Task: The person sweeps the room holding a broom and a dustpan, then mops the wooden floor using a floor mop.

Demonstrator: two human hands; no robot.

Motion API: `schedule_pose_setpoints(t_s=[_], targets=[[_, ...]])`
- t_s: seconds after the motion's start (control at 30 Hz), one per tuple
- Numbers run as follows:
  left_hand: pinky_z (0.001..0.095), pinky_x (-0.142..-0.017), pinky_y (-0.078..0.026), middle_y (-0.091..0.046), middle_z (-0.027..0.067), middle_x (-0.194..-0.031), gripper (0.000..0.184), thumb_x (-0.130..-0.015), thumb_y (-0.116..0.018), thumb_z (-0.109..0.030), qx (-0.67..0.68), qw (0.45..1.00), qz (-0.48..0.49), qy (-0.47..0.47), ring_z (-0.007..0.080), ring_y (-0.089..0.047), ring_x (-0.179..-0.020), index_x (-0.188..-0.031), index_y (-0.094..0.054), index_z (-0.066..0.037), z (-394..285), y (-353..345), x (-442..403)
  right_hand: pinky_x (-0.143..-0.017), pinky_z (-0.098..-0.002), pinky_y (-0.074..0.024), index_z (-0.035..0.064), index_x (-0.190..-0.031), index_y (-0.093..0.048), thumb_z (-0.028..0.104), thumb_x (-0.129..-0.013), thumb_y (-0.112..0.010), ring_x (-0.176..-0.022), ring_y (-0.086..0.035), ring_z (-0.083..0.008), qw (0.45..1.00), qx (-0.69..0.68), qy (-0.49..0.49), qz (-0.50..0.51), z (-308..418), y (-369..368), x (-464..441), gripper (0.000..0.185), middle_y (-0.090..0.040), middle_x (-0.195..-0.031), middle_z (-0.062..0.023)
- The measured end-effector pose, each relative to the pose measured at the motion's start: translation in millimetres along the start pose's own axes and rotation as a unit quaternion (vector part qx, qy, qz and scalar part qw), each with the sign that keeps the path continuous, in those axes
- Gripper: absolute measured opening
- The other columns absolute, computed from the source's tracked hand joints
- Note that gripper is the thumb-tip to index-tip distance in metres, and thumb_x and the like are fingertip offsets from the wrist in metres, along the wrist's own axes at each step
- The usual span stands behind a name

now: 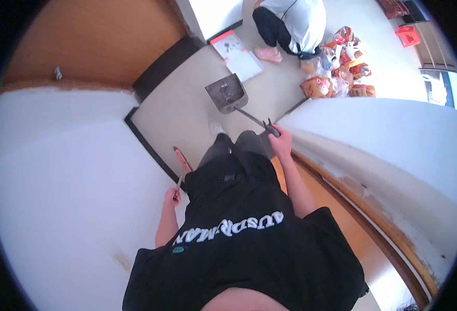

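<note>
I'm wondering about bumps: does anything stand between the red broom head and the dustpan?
Nothing visible seems to block the floor between the red broom head and the dustpan, though a pale shoe pokes out close beside that path.

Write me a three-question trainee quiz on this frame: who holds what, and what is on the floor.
1. Multiple choice. What does the right hand hold?
A) A red stool
B) The long handle of the dustpan
C) A plastic bag

2. True or false. The bags are on the floor close to the other person.

3. Fill in the blank. The handle of the broom with the red head is in the ____ hand.

Key: 1. B. 2. True. 3. Left hand.
</note>
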State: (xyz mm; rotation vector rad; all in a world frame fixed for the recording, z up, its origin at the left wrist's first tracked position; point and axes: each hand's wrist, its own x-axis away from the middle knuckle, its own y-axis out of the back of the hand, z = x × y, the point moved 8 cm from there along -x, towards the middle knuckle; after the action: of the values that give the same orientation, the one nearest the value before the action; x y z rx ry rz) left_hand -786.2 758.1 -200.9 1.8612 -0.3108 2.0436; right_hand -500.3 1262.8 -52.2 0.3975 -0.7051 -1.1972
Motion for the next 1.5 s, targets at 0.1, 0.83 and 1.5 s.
schedule_pose_setpoints(t_s=[0.1, 0.83, 1.5], targets=[[0.0175, -0.031, -0.029, -0.037, -0.0045, -0.045, 0.023, -0.077, -0.047, -0.012, -0.016, 0.999, -0.005, 0.029, 0.006, -0.033, -0.034, -0.056, -0.038, -0.014, -53, -3, -5, -0.066, -0.0287, -0.0463, 0.0023, -0.101, -0.062, 0.011, -0.063, -0.056, -0.066, -0.06, -0.0178, 0.999, -0.015, -0.012, -0.041, 20, -18, -37, 0.04, -0.063, -0.074, -0.0156], [0.0172, -0.038, -0.027, -0.035, -0.0064, -0.051, 0.026, -0.084, -0.05, -0.011, -0.08, 0.987, 0.049, -0.129, 0.0042, -0.033, -0.04, -0.062, -0.037, -0.014, -452, -162, 113, -0.042, -0.0245, -0.0382, 0.0015, -0.098, -0.065, 0.005, -0.062, -0.057, -0.044, -0.046, -0.0089, 0.955, -0.197, -0.186, -0.124, 78, -102, -358, 0.037, -0.054, -0.056, -0.0019], [0.0181, -0.052, -0.034, -0.043, -0.0016, -0.071, 0.019, -0.08, -0.052, -0.004, -0.157, 0.961, 0.102, -0.206, 0.0043, -0.04, -0.061, -0.097, -0.043, -0.002, -547, -174, 127, -0.039, -0.0238, -0.0351, 0.0033, -0.099, -0.065, 0.007, -0.063, -0.054, -0.041, -0.042, -0.0081, 0.951, -0.161, -0.259, -0.053, 64, -119, -421, 0.038, -0.049, -0.054, 0.001]])
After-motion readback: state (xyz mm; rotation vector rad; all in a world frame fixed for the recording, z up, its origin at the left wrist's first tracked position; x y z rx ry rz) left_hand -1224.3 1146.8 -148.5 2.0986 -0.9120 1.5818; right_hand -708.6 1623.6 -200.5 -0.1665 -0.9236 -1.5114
